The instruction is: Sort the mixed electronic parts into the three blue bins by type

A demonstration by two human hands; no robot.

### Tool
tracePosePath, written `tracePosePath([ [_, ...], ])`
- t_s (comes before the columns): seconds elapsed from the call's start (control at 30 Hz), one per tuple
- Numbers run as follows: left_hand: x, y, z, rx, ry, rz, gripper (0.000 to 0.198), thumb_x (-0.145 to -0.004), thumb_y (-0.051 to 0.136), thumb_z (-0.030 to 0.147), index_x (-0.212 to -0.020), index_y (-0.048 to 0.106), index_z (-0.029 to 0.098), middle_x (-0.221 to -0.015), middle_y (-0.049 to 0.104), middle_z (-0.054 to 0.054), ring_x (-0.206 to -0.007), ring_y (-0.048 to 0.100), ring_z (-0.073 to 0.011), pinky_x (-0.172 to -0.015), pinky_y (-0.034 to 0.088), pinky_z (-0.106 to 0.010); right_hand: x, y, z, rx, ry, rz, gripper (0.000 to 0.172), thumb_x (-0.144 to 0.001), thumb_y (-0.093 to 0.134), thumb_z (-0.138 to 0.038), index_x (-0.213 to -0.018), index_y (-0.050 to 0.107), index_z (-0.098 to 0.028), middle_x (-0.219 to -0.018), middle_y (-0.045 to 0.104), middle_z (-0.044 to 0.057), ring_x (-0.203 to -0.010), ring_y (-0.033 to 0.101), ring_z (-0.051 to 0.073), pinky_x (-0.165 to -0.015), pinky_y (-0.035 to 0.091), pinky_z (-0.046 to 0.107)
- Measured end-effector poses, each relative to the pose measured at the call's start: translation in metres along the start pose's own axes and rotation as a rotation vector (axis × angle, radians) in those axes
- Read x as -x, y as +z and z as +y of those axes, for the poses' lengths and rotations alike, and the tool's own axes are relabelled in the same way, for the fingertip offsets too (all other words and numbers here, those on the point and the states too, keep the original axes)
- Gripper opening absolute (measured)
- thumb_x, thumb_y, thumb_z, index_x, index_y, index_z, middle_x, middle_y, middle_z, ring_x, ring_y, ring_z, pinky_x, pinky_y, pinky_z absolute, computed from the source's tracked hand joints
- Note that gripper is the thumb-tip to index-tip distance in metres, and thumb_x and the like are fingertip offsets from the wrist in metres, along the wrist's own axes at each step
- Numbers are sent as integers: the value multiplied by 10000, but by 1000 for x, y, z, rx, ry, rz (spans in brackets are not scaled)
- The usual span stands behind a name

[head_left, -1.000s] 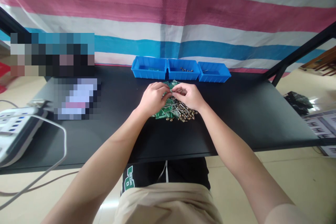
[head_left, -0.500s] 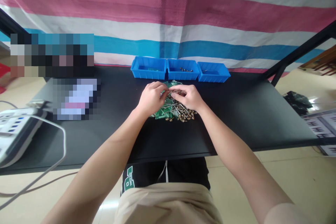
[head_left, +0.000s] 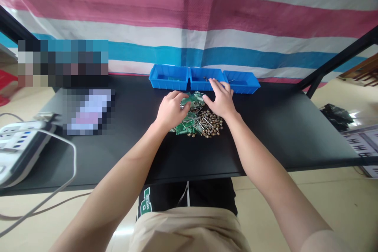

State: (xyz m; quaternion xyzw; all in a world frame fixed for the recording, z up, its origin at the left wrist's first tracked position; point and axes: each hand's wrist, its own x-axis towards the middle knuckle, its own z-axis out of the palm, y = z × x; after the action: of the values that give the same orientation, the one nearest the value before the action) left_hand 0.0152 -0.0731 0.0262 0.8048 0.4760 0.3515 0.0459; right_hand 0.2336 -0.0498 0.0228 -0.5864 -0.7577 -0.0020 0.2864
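A heap of small green boards and brown metal-legged parts (head_left: 197,121) lies on the black table (head_left: 265,126). My left hand (head_left: 171,108) rests curled on the heap's left side, pinching a small metal part near the green boards. My right hand (head_left: 221,98) is stretched forward with fingers spread, its fingertips at the rim of the middle blue bin (head_left: 206,80). That bin holds a few brown parts. The left blue bin (head_left: 169,77) and the right blue bin (head_left: 241,81) stand on either side of it.
A white power strip (head_left: 14,153) with a grey cable (head_left: 59,189) sits at the table's left end. Blurred patches cover items at the left. A striped tarp (head_left: 189,19) hangs behind the table. A black frame bar (head_left: 339,61) slants at the right.
My right hand has left the heap and reached forward to the middle bin, its fingers opening. My left hand has stayed on the heap.
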Motion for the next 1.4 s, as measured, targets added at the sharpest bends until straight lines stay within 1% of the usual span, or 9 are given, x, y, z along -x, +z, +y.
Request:
tracePosePath([
  [0.13, 0, 0, -1, -8, 3, -15, 226, -935, 550, 296, -1059, 694, 173, -1085, 706, -108, -1016, 658, -253, -922, 550, -412, -6, 5, 3, 122, 80, -42, 706, -933, 505, -477, -1554, 359, -175, -1618, 347, 138, -1423, 257, 448, -1067, 299, 697],
  [0.4, 0, 0, 0, -21, 3, -77, 244, -934, 545, 282, -1059, 699, 138, -1087, 705, -125, -1017, 660, -269, -943, 550, -431, -10, 7, 2, 248, 109, -183, 714, -970, 378, -565, -1581, 304, -203, -1663, 240, 130, -1479, 156, 456, -1070, 285, 710],
  [0.77, -1, 0, 0, -23, 9, -142, 233, -923, 557, 269, -1042, 712, 142, -1065, 708, -124, -1014, 669, -275, -944, 553, -437, -7, 6, 4, 154, 89, -168, 721, -952, 451, -524, -1573, 304, -189, -1670, 211, 140, -1491, 147, 436, -1103, 261, 701],
  [0.9, 0, 2, -1, -28, 25, -172, 242, -912, 579, 272, -1066, 714, 143, -1106, 706, -132, -1044, 664, -286, -973, 548, -458, -3, 3, 2, 96, 12, -111, 680, -934, 512, -474, -1533, 369, -186, -1645, 275, 148, -1466, 216, 407, -1113, 285, 664],
  [1.0, 0, 2, -1, -34, 24, -189, 265, -913, 583, 284, -1088, 719, 138, -1147, 701, -139, -1078, 658, -297, -993, 542, -469, 0, 0, -1, 31, -78, -49, 567, -914, 564, -427, -1422, 506, -182, -1556, 417, 156, -1397, 324, 380, -1109, 324, 605],
  [1.13, 0, 2, 0, -37, 10, -193, 277, -913, 587, 293, -1094, 726, 136, -1172, 698, -138, -1103, 650, -305, -1009, 538, -473, 2, -6, -3, -102, -201, 4, 234, -907, 579, -338, -1054, 673, -183, -1133, 664, 131, -1138, 525, 302, -1040, 411, 487],
  [1.23, 0, 2, -1, -41, 8, -198, 282, -915, 583, 296, -1104, 725, 142, -1178, 697, -136, -1109, 649, -303, -1015, 536, -476, 3, -13, -4, -176, -245, -81, 140, -901, 583, -296, -874, 659, -181, -913, 671, 93, -951, 586, 248, -933, 464, 416],
  [1.33, 1, 3, -2, -47, 15, -198, 287, -916, 582, 302, -1113, 723, 148, -1192, 692, -139, -1118, 645, -302, -1022, 534, -481, 6, -19, -7, -205, -225, -234, 156, -875, 647, -328, -892, 670, -174, -935, 676, 84, -916, 620, 229, -855, 487, 371],
  [1.4, 1, 3, -2, -49, 15, -197, 292, -914, 582, 303, -1118, 722, 148, -1206, 687, -141, -1128, 640, -305, -1021, 535, -486, 7, -20, -8, -196, -193, -336, 235, -856, 687, -382, -959, 689, -171, -1014, 680, 94, -929, 636, 233, -828, 501, 365],
])
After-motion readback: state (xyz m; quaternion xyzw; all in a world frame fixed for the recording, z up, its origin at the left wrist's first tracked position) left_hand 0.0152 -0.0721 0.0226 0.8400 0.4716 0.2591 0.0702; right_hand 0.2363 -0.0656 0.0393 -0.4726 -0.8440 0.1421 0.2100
